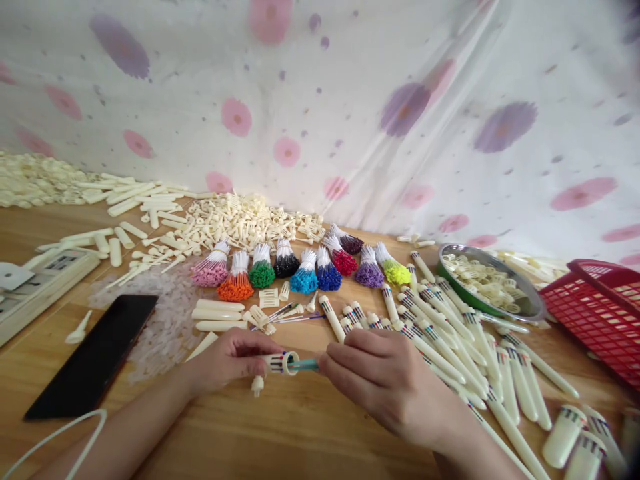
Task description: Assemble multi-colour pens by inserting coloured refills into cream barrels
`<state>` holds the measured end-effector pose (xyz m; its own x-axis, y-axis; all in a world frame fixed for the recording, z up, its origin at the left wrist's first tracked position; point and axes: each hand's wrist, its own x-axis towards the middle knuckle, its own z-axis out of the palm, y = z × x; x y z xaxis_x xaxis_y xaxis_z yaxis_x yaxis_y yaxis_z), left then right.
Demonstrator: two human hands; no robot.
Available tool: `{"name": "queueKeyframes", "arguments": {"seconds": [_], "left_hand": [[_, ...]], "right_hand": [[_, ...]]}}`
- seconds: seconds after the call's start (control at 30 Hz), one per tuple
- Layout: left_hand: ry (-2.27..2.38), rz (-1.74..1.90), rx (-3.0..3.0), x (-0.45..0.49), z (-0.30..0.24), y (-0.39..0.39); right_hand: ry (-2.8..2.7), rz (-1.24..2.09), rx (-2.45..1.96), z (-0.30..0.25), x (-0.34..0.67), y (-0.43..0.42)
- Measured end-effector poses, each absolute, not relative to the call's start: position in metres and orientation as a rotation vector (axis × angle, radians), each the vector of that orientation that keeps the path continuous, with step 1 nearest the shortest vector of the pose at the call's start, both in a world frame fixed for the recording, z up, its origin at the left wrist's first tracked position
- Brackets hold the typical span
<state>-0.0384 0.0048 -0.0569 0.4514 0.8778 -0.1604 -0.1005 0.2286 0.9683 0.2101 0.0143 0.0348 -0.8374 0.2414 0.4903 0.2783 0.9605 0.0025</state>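
Barrel mouth faces the right fingers, rod tip inside it

The left hand (pixel 235 360) grips the barrel (pixel 276 363), thumb and fingers closed around its far-left part, so that end is hidden. The slotted, open end sticks out past the fingertips and points at the right hand (pixel 387 377). The right fingers are curled shut on the rod (pixel 306 365), a thin teal piece; its other end is lost inside the fist.

The relation that matters is the line between the two. The barrel's long axis runs roughly sideways, from the left fingers toward the right ones, and the rod lies along nearly the same line, its tip within the mouth. The left hand is nearer the barrel, holding it; the right fingers are just beside the mouth, apart from the rim, with the rod bridging the gap. How deep the tip reaches cannot be told.

Just below the left fingertips is a small plug (pixel 257 385); whether they hold it is unclear. Beyond the left fingers lie tubes (pixel 217 315), beyond the gap between the hands stand bundles (pixel 303 273), and past the right knuckles spread pens (pixel 447 360).
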Motion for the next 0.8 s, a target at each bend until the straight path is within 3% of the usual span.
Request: {"name": "queueKeyframes", "arguments": {"seconds": [0.2,0.47,0.67,0.8], "left_hand": [[0.893,0.895,1.119,-0.038,-0.057,0.006],[0.984,1.037,1.066,-0.042,-0.067,0.007],[1.071,1.042,0.998,-0.043,-0.068,0.009],[1.082,1.069,0.904,-0.041,-0.066,0.01]], "right_hand": [[-2.588,-0.045,-0.442,0.034,0.218,0.023],[-2.731,0.117,-1.427,0.01,0.211,0.044],[-2.787,0.154,-1.58,-0.035,0.177,0.043],[-2.62,0.173,-1.763,-0.03,0.191,0.061]]}}
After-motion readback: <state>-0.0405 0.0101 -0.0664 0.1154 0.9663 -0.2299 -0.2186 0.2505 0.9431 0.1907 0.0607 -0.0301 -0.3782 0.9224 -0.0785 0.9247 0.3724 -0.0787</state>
